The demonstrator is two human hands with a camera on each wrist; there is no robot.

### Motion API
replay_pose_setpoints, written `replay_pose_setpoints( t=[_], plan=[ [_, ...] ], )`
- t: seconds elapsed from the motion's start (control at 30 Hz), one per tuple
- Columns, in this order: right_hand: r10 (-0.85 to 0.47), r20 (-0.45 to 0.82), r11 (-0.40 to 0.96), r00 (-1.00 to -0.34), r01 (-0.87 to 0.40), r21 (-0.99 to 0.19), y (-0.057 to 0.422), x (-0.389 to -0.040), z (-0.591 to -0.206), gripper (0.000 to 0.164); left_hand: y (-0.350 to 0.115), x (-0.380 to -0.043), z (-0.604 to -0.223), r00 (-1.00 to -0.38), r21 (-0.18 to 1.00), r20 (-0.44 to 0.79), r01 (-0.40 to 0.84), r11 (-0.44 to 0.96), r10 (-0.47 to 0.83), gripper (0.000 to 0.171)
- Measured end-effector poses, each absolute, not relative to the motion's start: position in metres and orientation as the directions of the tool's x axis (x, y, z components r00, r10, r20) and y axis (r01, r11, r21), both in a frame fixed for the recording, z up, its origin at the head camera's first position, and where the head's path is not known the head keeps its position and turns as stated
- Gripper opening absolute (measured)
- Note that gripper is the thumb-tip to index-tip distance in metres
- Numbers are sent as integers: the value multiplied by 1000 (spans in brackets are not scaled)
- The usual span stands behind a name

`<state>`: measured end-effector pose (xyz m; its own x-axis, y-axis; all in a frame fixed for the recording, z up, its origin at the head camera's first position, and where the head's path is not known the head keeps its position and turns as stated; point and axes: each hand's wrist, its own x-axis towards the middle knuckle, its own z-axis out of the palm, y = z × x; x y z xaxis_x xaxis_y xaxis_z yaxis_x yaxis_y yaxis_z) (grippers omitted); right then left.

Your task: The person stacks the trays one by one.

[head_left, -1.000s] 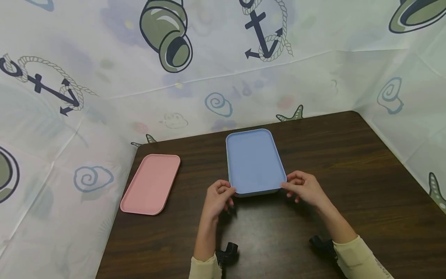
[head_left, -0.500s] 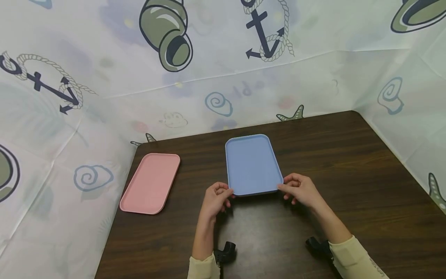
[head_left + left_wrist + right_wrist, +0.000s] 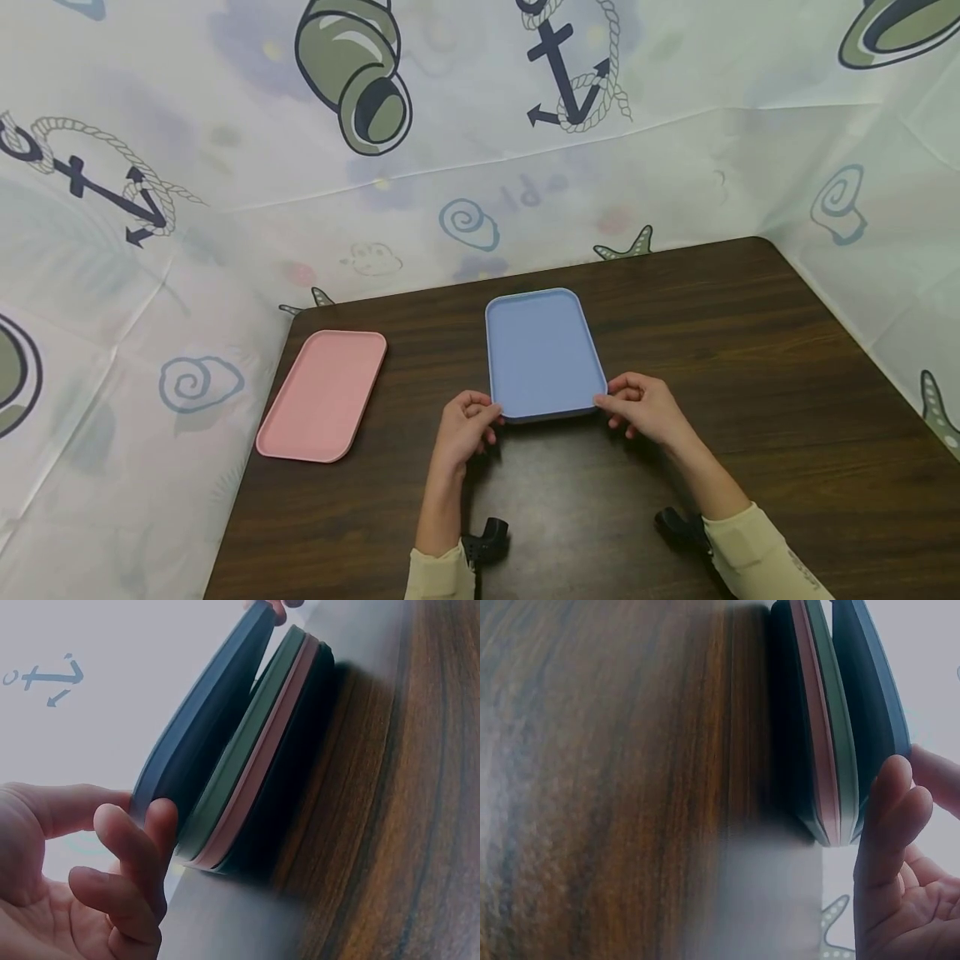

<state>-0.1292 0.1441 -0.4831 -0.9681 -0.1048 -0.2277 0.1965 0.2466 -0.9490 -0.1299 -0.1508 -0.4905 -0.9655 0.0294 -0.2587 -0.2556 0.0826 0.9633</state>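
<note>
A blue rectangular tray (image 3: 546,354) is pinched at its two near corners, thumbs on top and fingers beneath. My left hand (image 3: 467,427) holds the near left corner, and my right hand (image 3: 647,407) holds the near right one. Both wrist views show a stack under it: a green tray (image 3: 251,735) on a pink tray (image 3: 262,754), with a dark tray-like piece at the bottom. A narrow gap separates the blue tray's near edge from the green one. Whether they touch at the far end is hidden.
To the left, a separate pink tray (image 3: 324,396) lies on the dark wood table (image 3: 720,333). A white cloth (image 3: 465,100) printed with anchors and shells hangs behind and at both sides. Black wrist mounts (image 3: 487,540) sit below the hands.
Over the first half second both hands drew the blue tray slightly toward me and to the left. Since then it has stayed nearly still, with the same grip.
</note>
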Motion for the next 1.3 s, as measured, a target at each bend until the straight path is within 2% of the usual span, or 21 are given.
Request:
replay_pose_setpoints(
  t=[0.57, 1.07, 1.3],
  plan=[
    [-10, -124, 410, -992, 109, -906, 139, -129, -492, 40, -143, -129, -495, -986, 974, -158, -165, 157, -59, 15],
    [23, 9, 599, -1000, 6, -800, 133, -124, -498, 47, -139, -126, -495, -984, 895, -83, -143, 421, -158, 11],
    [16, 65, 624, -998, -41, -780, 132, -123, -500, 46, -137, -125, -496, -982, 876, -53, -132, 464, -179, 12]
  ],
)
